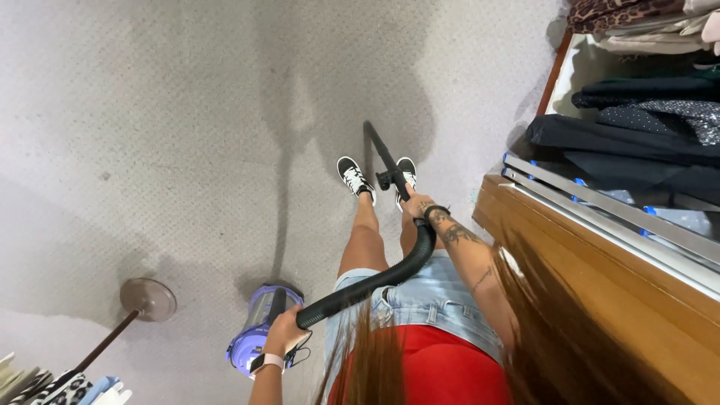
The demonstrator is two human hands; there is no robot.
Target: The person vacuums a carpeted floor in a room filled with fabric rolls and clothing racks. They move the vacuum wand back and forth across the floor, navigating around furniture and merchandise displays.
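**Canister vacuum carried in two hands over pale carpet**

The purple, drum-shaped plastic canister vacuum [259, 330] hangs just above the pale grey carpet [150, 150], to the left of the person's legs. It looks bulky and moderately heavy; the top handle is the sound place to grip it, and the left hand [283, 334] is closed around that spot, though the handle itself is hidden under the fingers.

From the canister, the black ribbed flexible hose [375, 281] curves up and to the right; it should bend freely and twist if pulled. Beyond it, farther from the canister, the black rigid plastic wand [382, 154] is light and stiff. The right hand [418, 206] is wrapped around the hose-wand joint.

The wand's tip fades into shadow, and the canister's lower half is cut off.
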